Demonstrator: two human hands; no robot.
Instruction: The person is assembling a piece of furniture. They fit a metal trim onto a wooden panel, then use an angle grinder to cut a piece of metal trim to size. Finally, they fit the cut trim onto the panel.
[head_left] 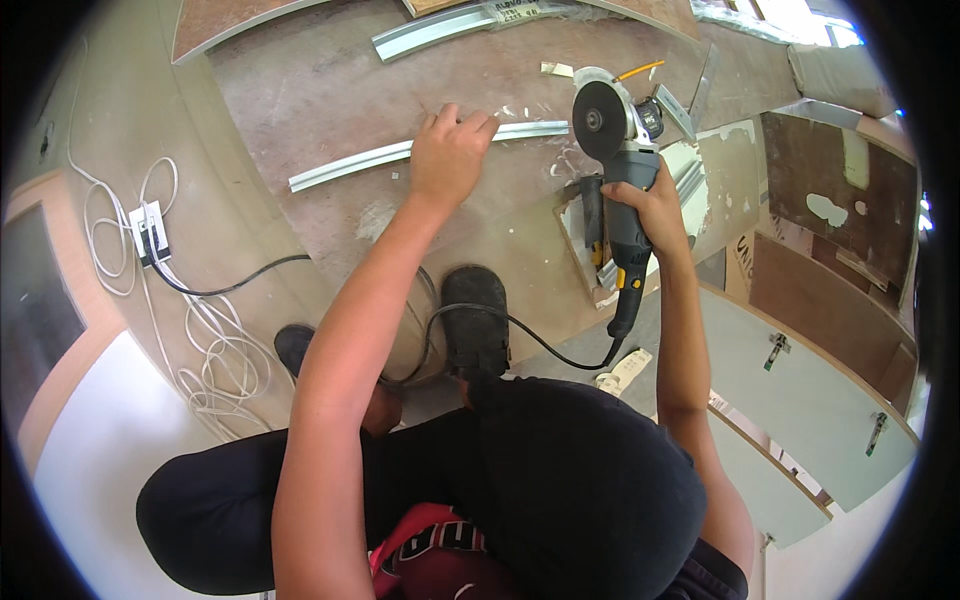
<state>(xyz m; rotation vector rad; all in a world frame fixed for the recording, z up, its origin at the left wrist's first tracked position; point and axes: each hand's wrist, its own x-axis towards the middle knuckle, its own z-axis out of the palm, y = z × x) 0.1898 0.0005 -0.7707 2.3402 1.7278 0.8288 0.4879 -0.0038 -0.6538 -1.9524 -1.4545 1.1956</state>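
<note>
Wears black trousers (590, 480) and a red shirt (410, 525) with bold lettering, partly hidden in folds. Holds right hand (657, 207) and left hand (450, 160) well apart. Clamps the right hand around the grey body of an angle grinder (630, 238), with the palm closed on the tool. Note black cable (553, 354) trailing from its rear. Note dark capitals on a piece of brown cardboard (742, 260) to the right. Curls the left hand over a slim metal channel (350, 166), with fingers (485, 123) bent and apparently in contact; cannot tell closed grip from simple pressing. Locate channel on a worn brown board (300, 95), just beside the cutting disc (593, 130) at its right end; cannot confirm contact. Observe, at the far edge, dark marking on clear wrap (515, 11) around metal profiles (425, 38), partly cut by the frame.
</note>
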